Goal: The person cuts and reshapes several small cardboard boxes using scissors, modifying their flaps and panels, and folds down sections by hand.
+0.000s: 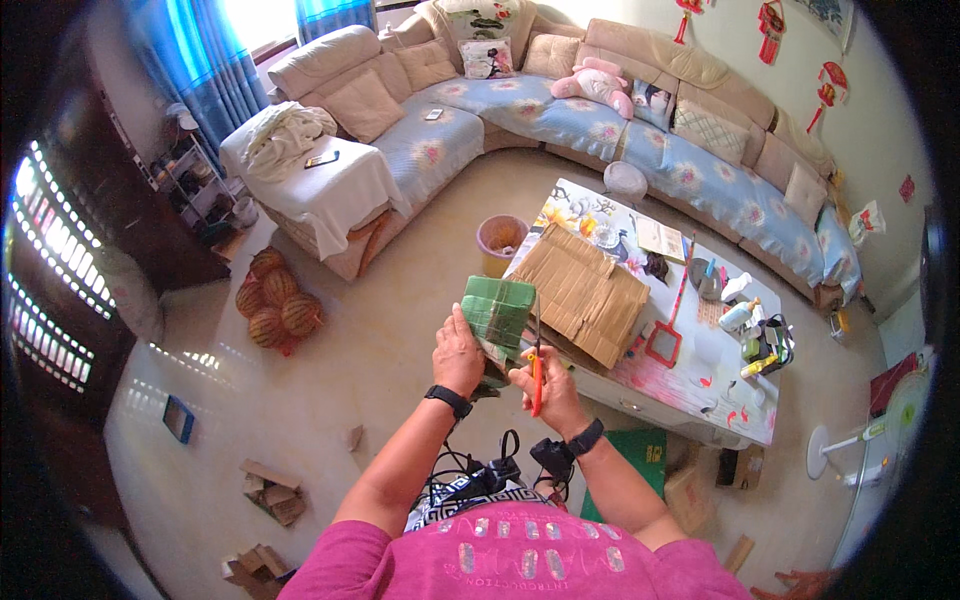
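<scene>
My left hand (459, 354) grips the left side of a green box (487, 300) with tape around it, held up in front of me. In my right hand (556, 386) is a pair of scissors (537, 390) with orange and yellow handles. Their dark blades point away from me, close along the box's right side. Whether the blades touch the box I cannot tell. Just beyond, a flattened brown cardboard sheet (581, 289) lies on the coffee table (705, 360). The underside of the box is partly hidden by my hands.
A purple-pink waste bin (501, 236) stands at the table's far left corner. Netted watermelons (277, 304) and cardboard scraps (271, 491) lie on the floor at left. A red-framed fly swatter (664, 343) and bottles (739, 315) are on the table. A long sofa (525, 105) curves behind.
</scene>
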Action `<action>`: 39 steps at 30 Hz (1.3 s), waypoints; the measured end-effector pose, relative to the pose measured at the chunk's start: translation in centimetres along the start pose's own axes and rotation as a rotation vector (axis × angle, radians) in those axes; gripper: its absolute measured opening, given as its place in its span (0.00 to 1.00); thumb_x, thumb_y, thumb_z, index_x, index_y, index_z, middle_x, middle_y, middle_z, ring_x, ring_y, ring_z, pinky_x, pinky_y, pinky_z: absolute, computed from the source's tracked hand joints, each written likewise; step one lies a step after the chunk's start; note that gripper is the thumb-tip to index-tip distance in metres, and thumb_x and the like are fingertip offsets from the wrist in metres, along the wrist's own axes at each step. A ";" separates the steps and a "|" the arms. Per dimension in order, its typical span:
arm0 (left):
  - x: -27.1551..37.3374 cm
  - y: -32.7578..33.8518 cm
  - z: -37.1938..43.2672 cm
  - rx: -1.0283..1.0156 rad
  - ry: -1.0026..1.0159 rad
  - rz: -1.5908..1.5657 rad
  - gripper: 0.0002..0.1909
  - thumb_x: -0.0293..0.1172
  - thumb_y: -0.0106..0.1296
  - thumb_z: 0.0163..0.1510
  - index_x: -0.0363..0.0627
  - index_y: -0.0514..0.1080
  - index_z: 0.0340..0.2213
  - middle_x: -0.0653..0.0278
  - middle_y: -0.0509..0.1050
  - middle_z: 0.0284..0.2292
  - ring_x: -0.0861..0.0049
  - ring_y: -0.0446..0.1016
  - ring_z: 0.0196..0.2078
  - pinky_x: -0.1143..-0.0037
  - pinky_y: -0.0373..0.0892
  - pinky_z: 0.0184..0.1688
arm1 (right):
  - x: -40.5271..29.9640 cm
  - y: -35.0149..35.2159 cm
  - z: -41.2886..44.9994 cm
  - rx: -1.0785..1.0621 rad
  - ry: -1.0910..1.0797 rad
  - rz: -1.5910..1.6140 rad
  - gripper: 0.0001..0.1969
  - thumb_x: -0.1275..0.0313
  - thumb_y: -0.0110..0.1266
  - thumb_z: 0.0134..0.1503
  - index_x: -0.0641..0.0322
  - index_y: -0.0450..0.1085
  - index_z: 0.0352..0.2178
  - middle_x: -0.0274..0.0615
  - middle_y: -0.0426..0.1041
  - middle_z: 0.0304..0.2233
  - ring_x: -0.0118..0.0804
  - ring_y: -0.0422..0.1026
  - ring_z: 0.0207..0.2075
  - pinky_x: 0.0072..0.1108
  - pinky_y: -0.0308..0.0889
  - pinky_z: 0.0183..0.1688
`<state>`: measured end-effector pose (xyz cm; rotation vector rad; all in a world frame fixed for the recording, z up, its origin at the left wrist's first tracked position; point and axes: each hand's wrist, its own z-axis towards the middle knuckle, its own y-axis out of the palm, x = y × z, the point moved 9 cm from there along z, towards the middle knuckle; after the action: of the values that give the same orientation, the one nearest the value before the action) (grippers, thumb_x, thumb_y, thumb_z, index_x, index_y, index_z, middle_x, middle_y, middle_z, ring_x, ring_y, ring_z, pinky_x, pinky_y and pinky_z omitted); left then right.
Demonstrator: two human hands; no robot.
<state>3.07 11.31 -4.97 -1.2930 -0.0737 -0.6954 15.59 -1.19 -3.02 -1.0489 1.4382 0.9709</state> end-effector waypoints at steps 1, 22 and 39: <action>-0.2 0.1 0.1 0.002 -0.001 0.001 0.37 0.28 0.50 0.49 0.33 0.49 0.59 0.49 0.63 0.52 0.56 0.68 0.49 0.64 0.72 0.44 | 0.1 0.0 0.0 -0.002 -0.001 0.000 0.17 0.66 0.59 0.55 0.57 0.61 0.42 0.36 0.72 0.26 0.23 0.69 0.18 0.17 0.66 0.20; -1.8 0.1 0.8 0.010 0.026 0.030 0.46 0.25 0.58 0.40 0.30 0.47 0.59 0.48 0.62 0.53 0.53 0.63 0.52 0.67 0.66 0.54 | 5.8 8.5 0.4 -0.348 0.587 0.225 0.47 0.26 0.39 0.44 0.66 0.64 0.39 0.41 0.70 0.23 0.27 0.67 0.19 0.24 0.72 0.24; 0.9 -0.8 0.7 0.033 0.188 -0.027 0.41 0.29 0.52 0.44 0.32 0.49 0.58 0.51 0.64 0.51 0.55 0.62 0.51 0.68 0.62 0.55 | 7.1 6.1 3.7 0.124 0.268 0.066 0.37 0.32 0.46 0.49 0.63 0.67 0.21 0.35 0.65 0.15 0.27 0.62 0.11 0.20 0.60 0.12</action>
<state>3.63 11.48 -3.74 -1.1910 0.0504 -0.8329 10.41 3.39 -10.35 -1.0756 1.7389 0.7975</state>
